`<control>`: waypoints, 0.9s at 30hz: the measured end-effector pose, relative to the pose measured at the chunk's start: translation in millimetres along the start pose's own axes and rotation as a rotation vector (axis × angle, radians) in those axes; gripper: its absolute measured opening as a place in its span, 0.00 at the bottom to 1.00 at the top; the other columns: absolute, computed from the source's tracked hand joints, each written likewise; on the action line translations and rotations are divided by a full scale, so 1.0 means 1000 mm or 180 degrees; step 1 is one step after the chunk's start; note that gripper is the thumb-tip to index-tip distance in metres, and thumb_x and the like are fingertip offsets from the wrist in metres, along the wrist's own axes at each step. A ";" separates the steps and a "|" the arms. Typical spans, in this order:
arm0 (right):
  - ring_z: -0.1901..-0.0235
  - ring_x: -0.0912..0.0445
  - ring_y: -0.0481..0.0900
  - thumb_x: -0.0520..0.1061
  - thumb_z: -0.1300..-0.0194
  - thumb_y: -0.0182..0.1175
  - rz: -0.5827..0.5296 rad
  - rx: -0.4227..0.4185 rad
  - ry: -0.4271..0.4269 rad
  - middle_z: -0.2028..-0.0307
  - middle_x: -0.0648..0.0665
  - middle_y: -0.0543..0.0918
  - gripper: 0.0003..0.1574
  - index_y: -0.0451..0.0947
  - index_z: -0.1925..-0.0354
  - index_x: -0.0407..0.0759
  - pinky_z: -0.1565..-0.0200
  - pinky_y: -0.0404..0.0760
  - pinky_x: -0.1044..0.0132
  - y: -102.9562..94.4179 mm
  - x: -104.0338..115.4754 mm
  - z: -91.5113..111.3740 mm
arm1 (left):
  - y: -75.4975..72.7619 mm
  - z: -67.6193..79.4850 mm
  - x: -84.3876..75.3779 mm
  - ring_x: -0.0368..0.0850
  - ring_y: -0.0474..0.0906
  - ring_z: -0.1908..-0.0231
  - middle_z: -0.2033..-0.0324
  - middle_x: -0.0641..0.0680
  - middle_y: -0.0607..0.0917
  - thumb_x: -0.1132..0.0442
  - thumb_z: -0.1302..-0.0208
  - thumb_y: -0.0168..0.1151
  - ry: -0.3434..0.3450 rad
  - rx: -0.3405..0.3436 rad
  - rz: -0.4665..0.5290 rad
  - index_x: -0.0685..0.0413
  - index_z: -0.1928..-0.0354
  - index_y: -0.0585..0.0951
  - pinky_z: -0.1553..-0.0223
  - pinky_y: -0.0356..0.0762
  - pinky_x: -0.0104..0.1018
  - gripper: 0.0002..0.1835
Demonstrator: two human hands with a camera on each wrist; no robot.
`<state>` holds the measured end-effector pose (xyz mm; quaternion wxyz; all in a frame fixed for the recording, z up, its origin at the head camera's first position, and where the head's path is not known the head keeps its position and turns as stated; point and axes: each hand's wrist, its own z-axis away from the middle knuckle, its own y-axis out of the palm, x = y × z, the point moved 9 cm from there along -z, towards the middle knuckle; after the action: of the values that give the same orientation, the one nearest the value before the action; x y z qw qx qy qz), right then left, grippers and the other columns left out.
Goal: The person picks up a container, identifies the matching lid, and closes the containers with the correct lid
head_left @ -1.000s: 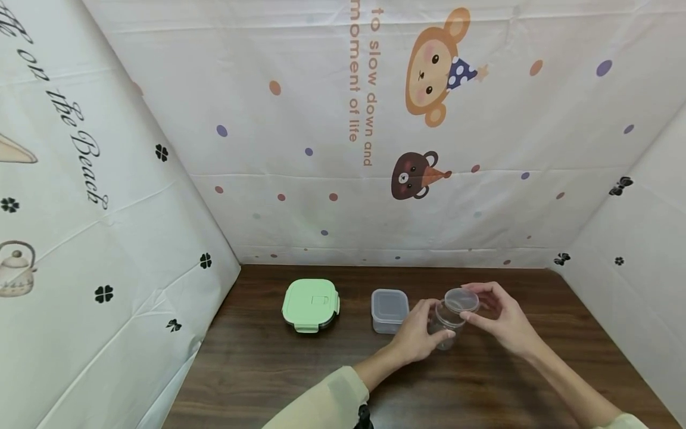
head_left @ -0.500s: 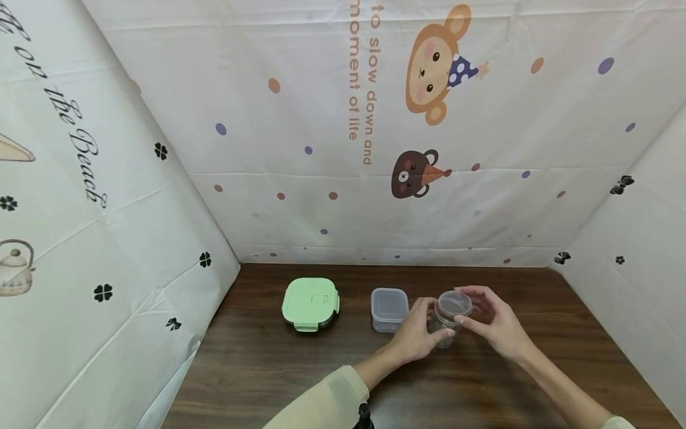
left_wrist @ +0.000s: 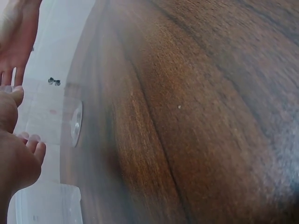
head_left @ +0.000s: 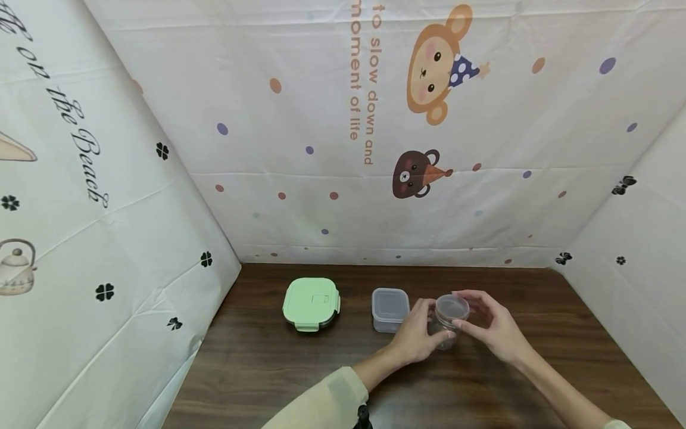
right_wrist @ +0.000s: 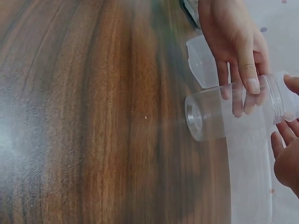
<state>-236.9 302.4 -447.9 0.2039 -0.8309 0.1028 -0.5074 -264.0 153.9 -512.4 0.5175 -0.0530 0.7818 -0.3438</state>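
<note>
A clear plastic jar (head_left: pixel 440 328) stands upright on the wooden table (head_left: pixel 514 381); its round base shows in both wrist views. My left hand (head_left: pixel 415 337) grips the jar's body from the left, thumb in front and the other fingers seen through the wall in the right wrist view. On top sits a clear round lid (head_left: pixel 452 306), level with the mouth. My right hand (head_left: pixel 499 329) holds the lid's edge from the right between thumb and fingers. Whether its thread has caught cannot be made out.
Just left of the jar is a small clear square container (head_left: pixel 389 310) with its lid on. Farther left stands a green-lidded lunch box (head_left: pixel 311 304) with side clips. Printed white cloth (head_left: pixel 321 149) rises behind the table and along both sides.
My right hand has moved left and slightly down with the lid, which went from tilted at the jar's right side to flat over its mouth. The left hand stayed on the jar.
</note>
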 end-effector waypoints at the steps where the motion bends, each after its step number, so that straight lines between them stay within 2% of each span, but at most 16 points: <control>1: 0.41 0.59 0.81 0.31 0.37 0.74 0.0034 0.0000 -0.0010 0.37 0.33 0.81 0.36 0.74 0.33 0.36 0.44 0.77 0.77 0.000 0.000 0.001 | 0.000 0.000 -0.001 0.34 0.77 0.43 0.40 0.45 0.75 0.46 0.30 0.72 0.0013 -0.0003 -0.0014 0.49 0.29 0.69 0.43 0.76 0.22 0.34; 9: 0.43 0.61 0.81 0.34 0.37 0.76 0.0314 0.0042 0.0009 0.39 0.40 0.83 0.38 0.74 0.32 0.39 0.43 0.77 0.76 0.000 -0.001 0.005 | -0.001 0.002 -0.001 0.33 0.77 0.44 0.41 0.45 0.76 0.45 0.29 0.71 0.0024 0.0003 -0.0021 0.49 0.29 0.70 0.43 0.76 0.22 0.34; 18: 0.43 0.61 0.81 0.35 0.37 0.76 0.0418 0.0095 -0.0007 0.40 0.41 0.83 0.38 0.75 0.32 0.38 0.42 0.76 0.77 0.003 -0.003 0.004 | -0.003 0.002 -0.001 0.38 0.78 0.41 0.41 0.46 0.76 0.48 0.30 0.73 0.0078 -0.0040 0.0131 0.51 0.29 0.70 0.41 0.77 0.26 0.34; 27: 0.44 0.60 0.81 0.38 0.37 0.78 0.0586 0.0153 0.0037 0.42 0.44 0.84 0.38 0.75 0.32 0.40 0.42 0.79 0.72 0.003 -0.004 0.003 | -0.004 0.004 -0.003 0.33 0.77 0.48 0.43 0.45 0.77 0.45 0.30 0.72 0.0152 -0.0133 -0.0220 0.50 0.26 0.72 0.47 0.75 0.22 0.36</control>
<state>-236.2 301.6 -453.5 0.2690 -0.8098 0.1677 -0.4937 -260.8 150.1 -508.4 0.4853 -0.0825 0.7986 -0.3463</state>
